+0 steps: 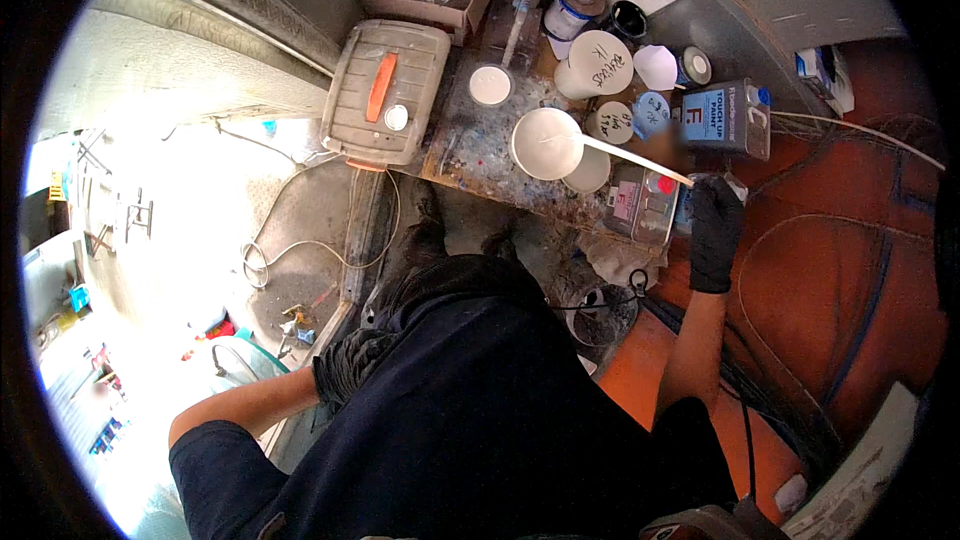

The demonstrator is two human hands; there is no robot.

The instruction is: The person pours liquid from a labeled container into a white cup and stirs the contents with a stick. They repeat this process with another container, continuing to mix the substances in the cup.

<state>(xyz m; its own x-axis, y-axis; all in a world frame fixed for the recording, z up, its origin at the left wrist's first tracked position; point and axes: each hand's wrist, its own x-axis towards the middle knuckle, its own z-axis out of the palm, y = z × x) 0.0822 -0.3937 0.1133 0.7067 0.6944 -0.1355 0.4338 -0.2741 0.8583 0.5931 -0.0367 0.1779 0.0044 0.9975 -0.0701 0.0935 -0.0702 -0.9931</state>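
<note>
My right hand, in a black glove, is closed at the end of a long white stirring stick. The stick's other end reaches into a white mixing cup, which has pale liquid inside and sits at the bench's front edge. Just below that hand stands a metal can with a red cap. My left hand, gloved in black too, rests against my hip; its fingers are hard to make out against the dark clothing.
On the paint-stained workbench stand a lidded bin with an orange handle, a cardboard box, handwritten-on cups and a rectangular paint can with a blue cap. Hoses cross the reddish floor at right; a pale cable loops at left.
</note>
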